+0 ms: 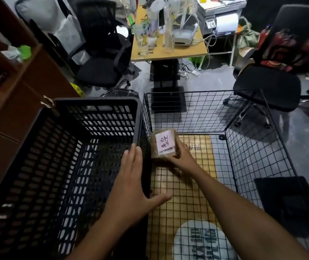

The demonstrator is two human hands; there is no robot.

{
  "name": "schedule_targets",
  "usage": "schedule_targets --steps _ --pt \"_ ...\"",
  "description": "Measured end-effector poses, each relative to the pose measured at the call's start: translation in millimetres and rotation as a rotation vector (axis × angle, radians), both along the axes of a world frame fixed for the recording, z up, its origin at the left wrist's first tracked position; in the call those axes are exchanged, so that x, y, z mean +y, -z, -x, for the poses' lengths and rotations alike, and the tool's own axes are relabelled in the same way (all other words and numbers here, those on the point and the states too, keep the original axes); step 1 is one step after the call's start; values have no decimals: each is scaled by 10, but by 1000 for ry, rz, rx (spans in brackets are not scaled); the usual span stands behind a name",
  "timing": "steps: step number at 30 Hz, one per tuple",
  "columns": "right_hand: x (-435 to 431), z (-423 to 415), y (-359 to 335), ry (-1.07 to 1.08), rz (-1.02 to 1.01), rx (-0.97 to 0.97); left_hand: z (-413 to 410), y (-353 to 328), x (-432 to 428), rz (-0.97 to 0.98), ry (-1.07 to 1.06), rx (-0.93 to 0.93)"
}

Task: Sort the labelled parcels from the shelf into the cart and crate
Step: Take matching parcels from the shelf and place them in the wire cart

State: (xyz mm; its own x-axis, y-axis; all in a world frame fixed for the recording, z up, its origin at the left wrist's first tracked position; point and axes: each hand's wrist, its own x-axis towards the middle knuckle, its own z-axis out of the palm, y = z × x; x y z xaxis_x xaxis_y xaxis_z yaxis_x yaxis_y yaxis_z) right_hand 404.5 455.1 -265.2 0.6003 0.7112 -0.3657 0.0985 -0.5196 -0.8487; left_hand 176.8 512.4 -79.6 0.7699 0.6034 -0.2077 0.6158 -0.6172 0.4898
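- Apparently the sorting is at an early stage: one labelled parcel [164,147] is being lowered into the wire cart [196,113], and no other parcel shows in either container.
- To the left of the cart, pressed against it, stands a black plastic crate [97,102] with slotted walls. Its inside shows only bare floor and walls.
- The cart's floor is covered by a tan slatted mat [196,184] with a round white printed patch near the front edge. Nothing else rests on it.
- The parcel is a small brown block with a pale pink label [162,142] facing up, handwritten in dark characters.
- It sits in the cart's far left corner, just beside the mesh wall that it shares with the crate.
- The right hand [182,156] grips the parcel from its right side, fingers curled around the near right edge. Whether the parcel touches the mat yet cannot be told.
- The left hand [131,186] holds nothing. It lies flat, fingers straight and thumb spread, along the crate's right rim, fingertips near the crate's far right corner.
- A brown wooden shelf [18,87] runs along the left edge; any parcels left on it are too blurred to pick out.
- By this view, releasing the parcel remains, and the crate has yet to receive anything.
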Motion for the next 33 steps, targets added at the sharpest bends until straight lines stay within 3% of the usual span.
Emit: schedule_targets --steps 5,14,22,27,33 --pt "77 -33 157 -17 102 -245 0 7 2 -10 -1 4" --pt "93 -23 8 -12 207 -327 16 25 -1 -32 21 -5" --pt "-178 135 -559 3 221 -421 38 -7 -10 -65 43 -2" --pt "-504 431 -1010 -49 326 -592 125 -92 -58 -235 209 36" --pt "-1049 1000 -1668 64 425 -646 354 -162 -53 -210 430 -27"
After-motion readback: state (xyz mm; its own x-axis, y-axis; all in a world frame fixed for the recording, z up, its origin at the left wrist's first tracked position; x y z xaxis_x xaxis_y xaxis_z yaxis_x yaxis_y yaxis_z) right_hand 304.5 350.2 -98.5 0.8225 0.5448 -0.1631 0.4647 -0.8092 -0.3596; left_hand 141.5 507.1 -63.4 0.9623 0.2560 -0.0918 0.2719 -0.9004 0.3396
